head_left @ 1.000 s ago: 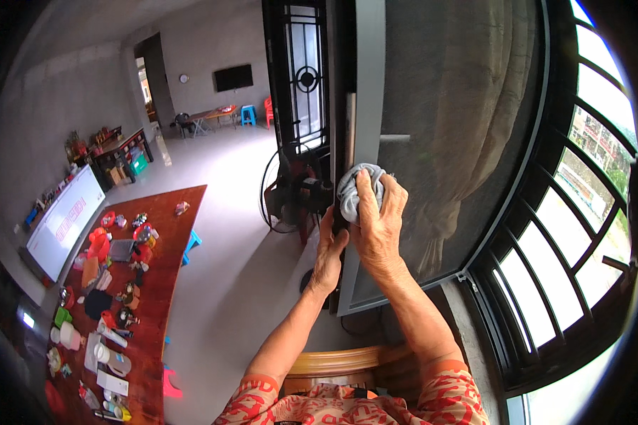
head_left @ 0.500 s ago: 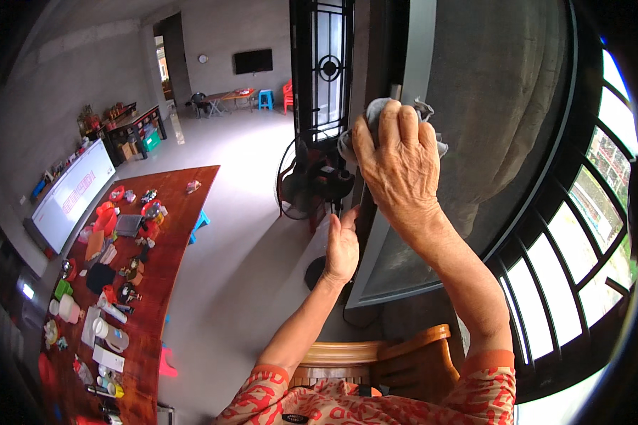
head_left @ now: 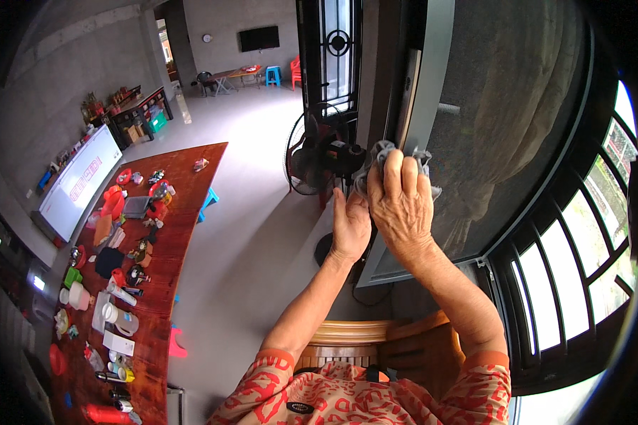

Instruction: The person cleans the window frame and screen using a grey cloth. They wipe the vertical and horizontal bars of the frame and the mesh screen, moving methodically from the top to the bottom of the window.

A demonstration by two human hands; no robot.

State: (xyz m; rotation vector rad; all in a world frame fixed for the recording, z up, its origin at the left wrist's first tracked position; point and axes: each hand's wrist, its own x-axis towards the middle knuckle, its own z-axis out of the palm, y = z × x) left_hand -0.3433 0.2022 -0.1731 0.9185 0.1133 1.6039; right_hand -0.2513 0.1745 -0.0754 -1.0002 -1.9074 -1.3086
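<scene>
Your right hand [head_left: 402,205] is raised in front of you, fingers curled over a crumpled grey cloth [head_left: 384,157] and pressing it against the grey frame [head_left: 424,78] of the window panel; the cloth bulges out above and to both sides of your fingertips. Your left hand [head_left: 350,225] sits just beside the right one, to its left and a little lower, palm flat and fingers together against the lower edge of the same frame; it holds nothing that you can see. The two hands are touching or very nearly so at the thumb side. The dark mesh screen [head_left: 503,120] fills the panel to the right of the cloth, and curved window bars [head_left: 581,234] run down the far right. Just left of your hands and farther off stands a black pedestal fan [head_left: 317,157]. Near you, below your forearms, is the curved back of a wooden chair [head_left: 376,341]. Well apart on the left, a long wooden table [head_left: 181,205] carries a scatter of cups, bottles and small red items
</scene>
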